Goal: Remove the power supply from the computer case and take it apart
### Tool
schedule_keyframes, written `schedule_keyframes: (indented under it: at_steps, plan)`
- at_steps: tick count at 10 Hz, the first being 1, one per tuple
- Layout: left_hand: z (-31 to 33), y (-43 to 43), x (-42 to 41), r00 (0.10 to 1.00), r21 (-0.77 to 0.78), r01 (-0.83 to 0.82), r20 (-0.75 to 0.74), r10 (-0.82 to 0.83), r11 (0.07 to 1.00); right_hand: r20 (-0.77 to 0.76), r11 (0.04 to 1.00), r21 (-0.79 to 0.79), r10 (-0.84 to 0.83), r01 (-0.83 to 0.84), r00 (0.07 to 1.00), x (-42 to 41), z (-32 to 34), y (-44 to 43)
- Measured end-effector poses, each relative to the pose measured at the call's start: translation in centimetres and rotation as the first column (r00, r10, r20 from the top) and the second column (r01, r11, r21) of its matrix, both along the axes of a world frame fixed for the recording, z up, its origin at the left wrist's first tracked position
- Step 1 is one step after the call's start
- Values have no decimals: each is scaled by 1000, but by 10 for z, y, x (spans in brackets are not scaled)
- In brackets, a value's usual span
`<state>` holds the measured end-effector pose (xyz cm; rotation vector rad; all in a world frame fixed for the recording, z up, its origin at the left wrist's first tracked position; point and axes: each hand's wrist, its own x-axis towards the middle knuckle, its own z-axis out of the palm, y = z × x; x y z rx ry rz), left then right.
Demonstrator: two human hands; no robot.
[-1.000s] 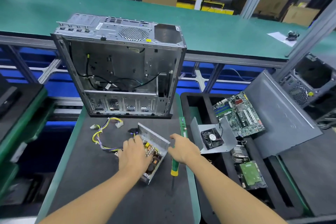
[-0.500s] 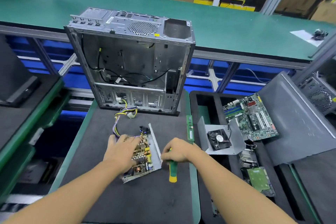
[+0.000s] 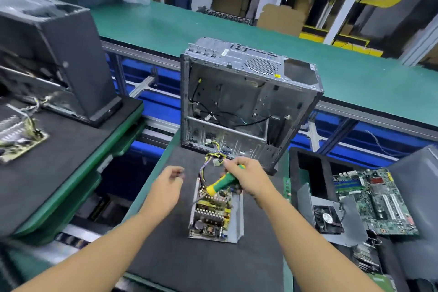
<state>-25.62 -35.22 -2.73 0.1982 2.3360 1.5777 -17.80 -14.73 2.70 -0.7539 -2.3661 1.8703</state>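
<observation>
from the head camera, the only view here, the power supply (image 3: 214, 214) lies on the black mat (image 3: 201, 265) at the middle of the bench, out of the computer case (image 3: 248, 99), which stands open and gutted at its twelve o'clock, with only a few thin black leads left inside. the supply's cover is off: the yellow-brown circuit board with its coils and capacitors shows from above, seated in the metal tray. its wire bundle (image 3: 213, 159) trails from the far end toward the case. the right hand (image 3: 246, 173), at one o'clock of the supply, is wrapped around the green and yellow screwdriver (image 3: 222, 184), whose shaft angles down toward the board's far left corner; blur hides whether the tip is on a screw. the left hand (image 3: 167, 182) hovers at ten o'clock, just beside the tray but not touching it, fingers loosely curled and holding nothing. at three o'clock a bin holds a motherboard (image 3: 376, 199) and a fan (image 3: 328, 219) on a grey bracket. so removal looks done and the opening too; what is left, by my reading, is freeing the board from the tray and separating the wires.
</observation>
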Motion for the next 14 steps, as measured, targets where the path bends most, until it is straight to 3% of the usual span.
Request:
schedule_keyframes:
  at_steps: [1,2,3,4,5,6,7,8,9,10,11,12,13,14]
  plan:
    - [13,-45,-11,796,289,-439,564,219,851,-29,975,-220,2,-9,1000,-27,-12,-56]
    - [17,-102,-15,637,487,-591,771,1,643,44,919,-376,145,-118,989,-54,-28,-126]
    - [11,-152,-20,735,564,-522,678,3,640,35,851,-467,289,-240,957,-75,-39,-199]
    - [1,-206,-27,844,483,-440,511,164,757,34,816,-443,430,-373,902,-92,-47,-264]
    - [-12,-266,-24,878,368,-407,410,246,836,128,805,-256,578,-536,806,-105,-61,-322]
    - [-24,-313,-11,855,244,-444,404,326,862,228,741,-114,668,-662,709,-109,-83,-375]
    - [-42,-353,1,813,122,-512,389,434,851,293,652,-116,743,-749,602,-105,-105,-423]
    - [-63,-389,10,775,-21,-531,392,496,847,326,615,-107,764,-781,557,-104,-127,-468]
    - [-86,-415,17,729,-150,-536,413,545,831,359,572,-3,766,-820,533,-105,-146,-508]
    - [-110,-429,23,671,-172,-552,490,557,816,472,547,63,721,-835,508,-99,-167,-538]
    - [-131,-428,28,587,-75,-609,627,512,789,557,456,74,719,-887,416,-91,-187,-553]
    - [-147,-427,29,539,-75,-651,655,529,755,543,385,-18,779,-923,314,-88,-194,-553]
    - [-156,-431,30,560,-84,-649,619,550,756,523,395,-175,814,-902,255,-86,-203,-540]
    - [-153,-440,25,585,-221,-636,486,649,739,534,441,-172,793,-881,293,-90,-206,-527]
